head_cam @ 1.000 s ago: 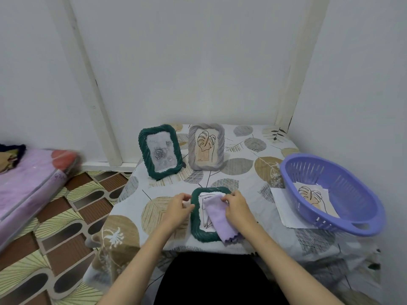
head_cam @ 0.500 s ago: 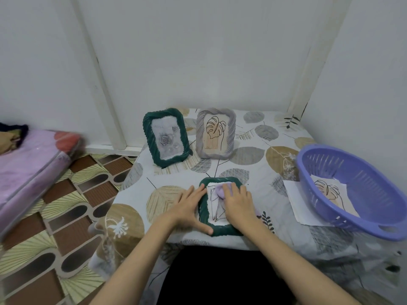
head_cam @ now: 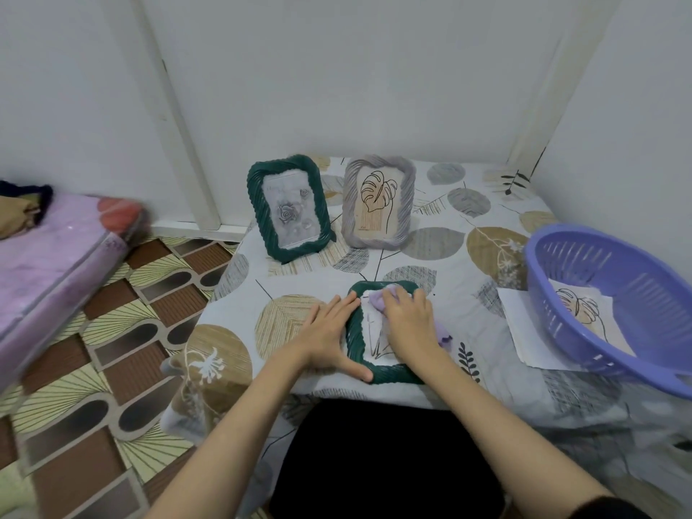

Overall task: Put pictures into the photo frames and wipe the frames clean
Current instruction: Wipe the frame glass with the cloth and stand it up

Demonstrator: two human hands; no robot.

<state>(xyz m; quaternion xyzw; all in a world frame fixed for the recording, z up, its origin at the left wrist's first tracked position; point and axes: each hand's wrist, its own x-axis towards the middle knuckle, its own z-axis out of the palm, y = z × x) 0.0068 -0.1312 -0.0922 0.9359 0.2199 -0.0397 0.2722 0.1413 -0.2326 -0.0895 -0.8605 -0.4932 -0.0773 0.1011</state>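
Dark green ribbed photo frame (head_cam: 355, 340) flat near table (head_cam: 430, 264) front edge, braced by flat, unclenched left hand (head_cam: 329, 333); crumpled lilac cloth (head_cam: 377, 299) pressed on glass under right hand (head_cam: 408, 320).

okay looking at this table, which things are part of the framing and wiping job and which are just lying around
Part of the job:
- flat green frame, steadied by the left hand
- purple cloth under the right hand
- standing green frame
- standing grey frame
- leaf picture in the purple basket

Just lying about:
- pink bundle on the floor
- loose white sheet under the basket
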